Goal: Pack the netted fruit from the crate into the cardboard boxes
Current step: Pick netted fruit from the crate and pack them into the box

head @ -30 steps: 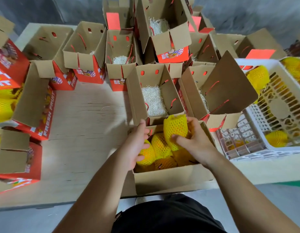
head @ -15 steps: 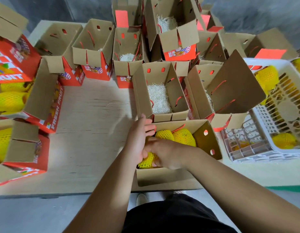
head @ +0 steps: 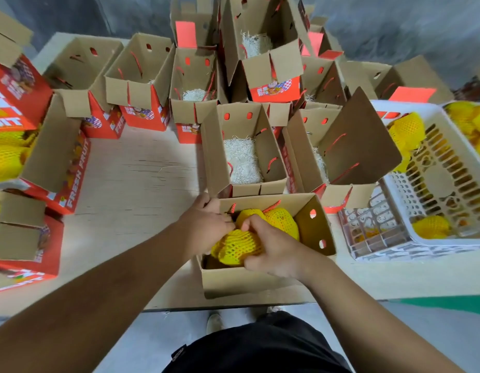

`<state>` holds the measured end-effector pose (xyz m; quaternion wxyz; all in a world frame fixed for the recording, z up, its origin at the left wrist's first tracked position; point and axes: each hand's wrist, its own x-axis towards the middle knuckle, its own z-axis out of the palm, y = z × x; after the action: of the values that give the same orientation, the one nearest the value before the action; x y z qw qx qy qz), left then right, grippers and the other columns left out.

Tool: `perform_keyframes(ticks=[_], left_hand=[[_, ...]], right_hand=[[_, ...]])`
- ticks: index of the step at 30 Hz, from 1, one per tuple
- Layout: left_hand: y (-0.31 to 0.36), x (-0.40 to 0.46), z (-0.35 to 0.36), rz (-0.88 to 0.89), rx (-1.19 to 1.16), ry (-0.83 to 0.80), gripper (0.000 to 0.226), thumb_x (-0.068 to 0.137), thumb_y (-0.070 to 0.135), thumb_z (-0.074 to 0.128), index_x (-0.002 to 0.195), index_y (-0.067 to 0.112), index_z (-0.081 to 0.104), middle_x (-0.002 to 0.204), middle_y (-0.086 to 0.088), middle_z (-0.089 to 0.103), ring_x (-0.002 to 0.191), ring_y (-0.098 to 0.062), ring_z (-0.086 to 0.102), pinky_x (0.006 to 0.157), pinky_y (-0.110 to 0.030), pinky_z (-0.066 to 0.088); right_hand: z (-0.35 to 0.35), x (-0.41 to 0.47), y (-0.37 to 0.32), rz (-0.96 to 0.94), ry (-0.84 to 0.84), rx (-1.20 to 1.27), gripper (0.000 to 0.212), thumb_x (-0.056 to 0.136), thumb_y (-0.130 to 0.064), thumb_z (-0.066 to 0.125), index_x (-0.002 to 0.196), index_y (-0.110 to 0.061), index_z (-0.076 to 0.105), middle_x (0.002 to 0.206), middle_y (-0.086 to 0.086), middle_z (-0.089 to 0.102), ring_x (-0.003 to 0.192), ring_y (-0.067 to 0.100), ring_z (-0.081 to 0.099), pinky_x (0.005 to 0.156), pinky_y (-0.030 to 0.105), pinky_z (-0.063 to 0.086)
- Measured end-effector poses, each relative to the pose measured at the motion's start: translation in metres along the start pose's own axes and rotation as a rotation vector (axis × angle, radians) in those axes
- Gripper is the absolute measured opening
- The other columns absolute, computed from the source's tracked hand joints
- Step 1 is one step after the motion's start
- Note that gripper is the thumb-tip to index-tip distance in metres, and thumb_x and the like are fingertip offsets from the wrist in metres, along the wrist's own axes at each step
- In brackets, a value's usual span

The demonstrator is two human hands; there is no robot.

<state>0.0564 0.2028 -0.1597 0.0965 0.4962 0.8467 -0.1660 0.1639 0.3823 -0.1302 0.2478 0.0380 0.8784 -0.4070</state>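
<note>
An open cardboard box [head: 318, 232] stands at the table's near edge, holding several fruits in yellow foam netting. My right hand [head: 273, 250] curls over the nearest netted fruit [head: 237, 247] and grips it inside the box. My left hand [head: 203, 224] rests at the box's left rim, its fingertips touching the same fruit; how its fingers lie is partly hidden. Two more netted fruits [head: 283, 220] lie behind, toward the far wall. The white plastic crate [head: 373, 227] at the right holds a few netted fruits [head: 431, 227].
Many open cardboard boxes fill the far half of the table, some lined with white shredded paper [head: 241, 162]. Boxes with yellow netted fruit [head: 6, 157] lie on their sides at the left. Bare wood [head: 142, 184] lies between them and my arms.
The fruit my right hand held above the box a second ago now lies low inside it. Both hands have sunk in with it and drawn close together. The camera has shifted slightly.
</note>
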Motion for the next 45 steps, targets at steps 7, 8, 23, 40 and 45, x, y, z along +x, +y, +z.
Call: perform_keyframes(ticks=[7,8,23,40,45], left_hand=[[0.011,0.009,0.009,0.012,0.061,0.068,0.023,0.084,0.023,0.061,0.105,0.016,0.068,0.108,0.001,0.062,0.123,-0.029,0.047,0.103,-0.040,0.030],[0.010,0.007,0.009,0.014,0.064,0.116,0.021,0.084,0.026,0.058,0.102,0.019,0.066,0.105,0.003,0.061,0.117,-0.026,0.050,0.099,-0.039,0.032],[0.013,0.003,0.009,-0.319,0.001,0.492,0.025,0.079,0.026,0.063,0.103,0.024,0.066,0.094,-0.006,0.056,0.086,-0.031,0.057,0.078,-0.043,0.043],[0.041,-0.026,-0.003,-0.195,-0.481,0.051,0.043,0.100,0.063,0.046,0.132,0.040,0.061,0.135,0.011,0.055,0.124,-0.022,0.052,0.105,-0.035,0.034],[0.036,-0.017,-0.015,-0.302,-0.452,-0.093,0.056,0.090,0.060,0.066,0.130,0.023,0.053,0.128,-0.002,0.059,0.113,-0.029,0.063,0.081,-0.035,0.045]], right_hand=[[0.004,-0.007,0.000,-0.187,0.062,-0.146,0.053,0.084,-0.029,0.066,0.134,-0.035,0.050,0.133,-0.013,0.050,0.126,0.014,0.045,0.109,0.036,0.039],[0.005,-0.007,0.000,-0.214,0.076,-0.164,0.051,0.087,-0.024,0.067,0.135,-0.031,0.052,0.134,-0.011,0.050,0.127,0.015,0.045,0.111,0.035,0.038],[0.005,0.035,-0.014,-0.327,-0.154,-0.385,0.038,0.089,-0.018,0.077,0.123,-0.030,0.065,0.123,-0.015,0.056,0.107,0.007,0.050,0.086,0.018,0.037],[-0.017,0.040,0.034,-0.063,0.067,-0.778,0.070,0.095,-0.027,0.056,0.151,-0.046,0.021,0.137,0.003,0.026,0.127,0.035,0.033,0.107,0.049,0.041],[-0.007,0.043,0.027,0.065,0.255,-0.902,0.064,0.092,-0.044,0.057,0.144,-0.036,0.022,0.137,0.007,0.033,0.129,0.033,0.036,0.103,0.043,0.037]])
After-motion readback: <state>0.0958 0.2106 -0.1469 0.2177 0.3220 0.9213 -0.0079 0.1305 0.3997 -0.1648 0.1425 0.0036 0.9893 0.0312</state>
